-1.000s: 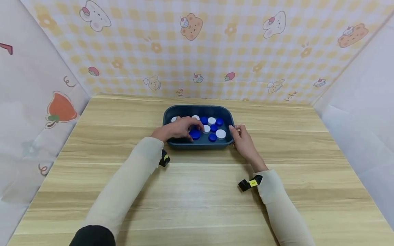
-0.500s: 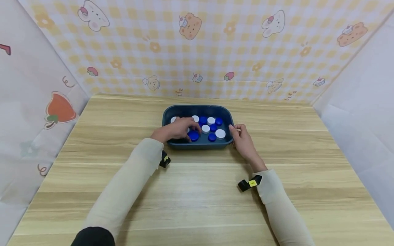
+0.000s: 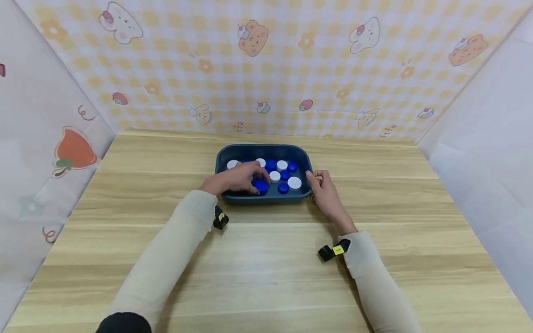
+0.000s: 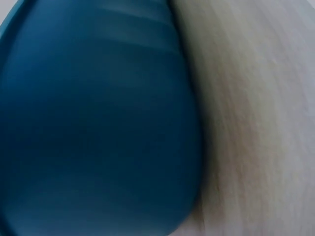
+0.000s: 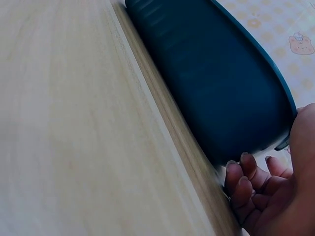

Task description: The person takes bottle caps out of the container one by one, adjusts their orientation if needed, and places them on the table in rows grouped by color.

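Note:
A dark blue-green tray (image 3: pixel 266 200) with rounded corners stands on the table, holding several round blue and white caps. My left hand (image 3: pixel 238 178) reaches in over its left side, thumb and index finger around a large blue cap (image 3: pixel 260 186) near the front wall. Some caps are partly hidden under that hand. At the right end, my right hand (image 3: pixel 326 194) grips the tray rim, thumb on top; in the right wrist view the right hand (image 5: pixel 268 191) has its fingers curled against the outer wall. Only the tray wall (image 4: pixel 98 123) and table show in the left wrist view.
A small white cap (image 3: pixel 275 176) lies right of the large blue one. Farther right are a large white cap (image 3: pixel 294 183) and a small blue cap (image 3: pixel 283 188). Behind the wood-grain table (image 3: pixel 266 268) hangs a yellow checked cloth (image 3: pixel 283 69).
My left thumb and index finger have drawn closer around the large blue cap, away from the small white cap. My right hand keeps its grip on the rim. The head view shifts slightly.

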Available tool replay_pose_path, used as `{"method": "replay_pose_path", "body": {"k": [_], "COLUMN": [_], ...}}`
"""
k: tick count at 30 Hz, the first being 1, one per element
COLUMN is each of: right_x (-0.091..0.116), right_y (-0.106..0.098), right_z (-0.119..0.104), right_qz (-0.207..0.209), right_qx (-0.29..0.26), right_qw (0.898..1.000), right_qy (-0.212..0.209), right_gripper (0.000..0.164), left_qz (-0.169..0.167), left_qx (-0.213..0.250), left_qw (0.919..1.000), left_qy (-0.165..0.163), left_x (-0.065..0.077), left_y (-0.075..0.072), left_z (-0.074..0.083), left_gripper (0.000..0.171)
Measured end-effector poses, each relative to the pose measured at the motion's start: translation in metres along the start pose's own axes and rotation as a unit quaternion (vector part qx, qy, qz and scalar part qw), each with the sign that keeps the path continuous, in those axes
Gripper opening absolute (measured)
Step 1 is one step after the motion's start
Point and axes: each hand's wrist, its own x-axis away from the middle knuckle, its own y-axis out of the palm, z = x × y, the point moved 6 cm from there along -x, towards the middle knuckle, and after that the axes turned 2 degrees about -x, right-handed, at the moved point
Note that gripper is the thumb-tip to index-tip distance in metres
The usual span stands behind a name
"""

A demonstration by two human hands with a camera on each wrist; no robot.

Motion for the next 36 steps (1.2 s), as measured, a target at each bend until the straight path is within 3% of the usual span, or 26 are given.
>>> {"method": "replay_pose_path", "body": {"k": [7,11,17,23,36], "right_x": [0.001,0.0,0.0,0.0,0.0], "right_y": [0.001,0.001,0.001,0.001,0.001], "right_z": [-0.002,-0.002,0.0,-0.001,-0.001], "right_qz": [0.008,0.006,0.008,0.008,-0.003], "right_qx": [0.005,0.006,0.007,0.007,0.018], "right_qw": [1.0,1.0,1.0,1.0,1.0], "right_qy": [-0.008,-0.01,-0.01,-0.012,-0.002], "right_gripper": [0.049,0.05,0.049,0.05,0.051], "left_qz": [0.024,0.039,0.059,0.078,0.089], "left_qx": [0.095,0.115,0.105,0.099,0.034], "left_qw": [0.995,0.9924,0.992,0.9879,0.9875], "left_qy": [0.017,0.024,0.039,0.091,0.126], "left_x": [0.005,0.009,0.025,0.05,0.106], "left_y": [-0.008,-0.012,-0.019,-0.026,-0.019], "left_z": [-0.001,0.001,0.009,0.023,0.044], "left_gripper": [0.033,0.035,0.034,0.034,0.037]}}
